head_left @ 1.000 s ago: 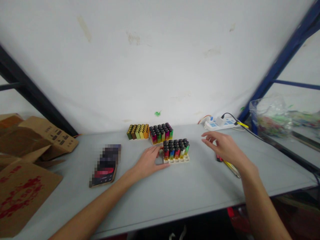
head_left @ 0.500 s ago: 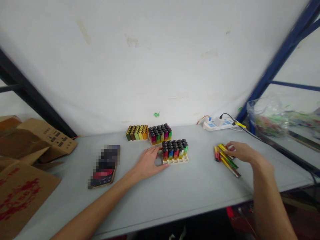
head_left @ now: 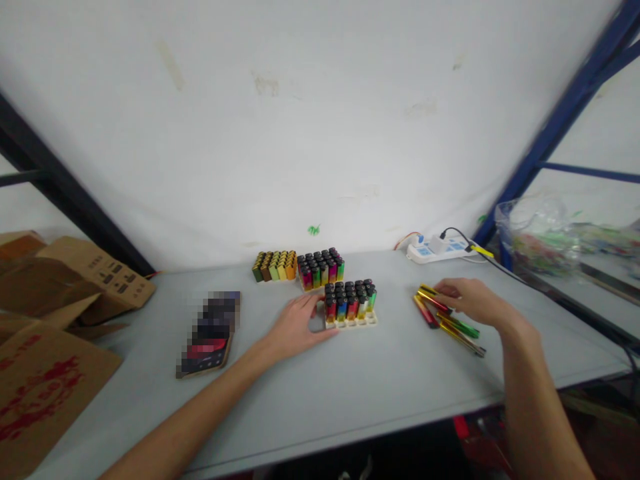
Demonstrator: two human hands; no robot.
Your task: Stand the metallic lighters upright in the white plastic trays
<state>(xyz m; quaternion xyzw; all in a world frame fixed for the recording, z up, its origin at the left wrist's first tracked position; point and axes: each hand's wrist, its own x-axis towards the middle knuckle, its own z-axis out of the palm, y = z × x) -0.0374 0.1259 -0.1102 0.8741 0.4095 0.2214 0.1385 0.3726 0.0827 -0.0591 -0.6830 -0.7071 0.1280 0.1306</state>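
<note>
A pale tray [head_left: 358, 322] holds upright lighters [head_left: 350, 301] with black tops and coloured bodies; some holes along its front row show no lighter. My left hand [head_left: 299, 321] grips the tray's left end, thumb at the front corner and fingers behind. To the right, several loose lighters [head_left: 459, 331] in shiny yellow, red, green and silver lie on the grey table. My right hand [head_left: 467, 298] pinches a red-and-yellow lighter [head_left: 434, 298] above the others; its fingertips are partly hidden.
Behind the tray stand two more blocks of upright pieces, one black-topped [head_left: 321, 268] and one gold-topped [head_left: 275, 265]. A pixelated phone-like object [head_left: 209, 335] lies left. Cardboard boxes [head_left: 55, 380] crowd the left edge. A power strip [head_left: 440, 249] with cables sits at the back right.
My right hand has shifted slightly left and turned a red-and-yellow lighter among the loose ones, which have spread a little. My left hand stays at the tray.
</note>
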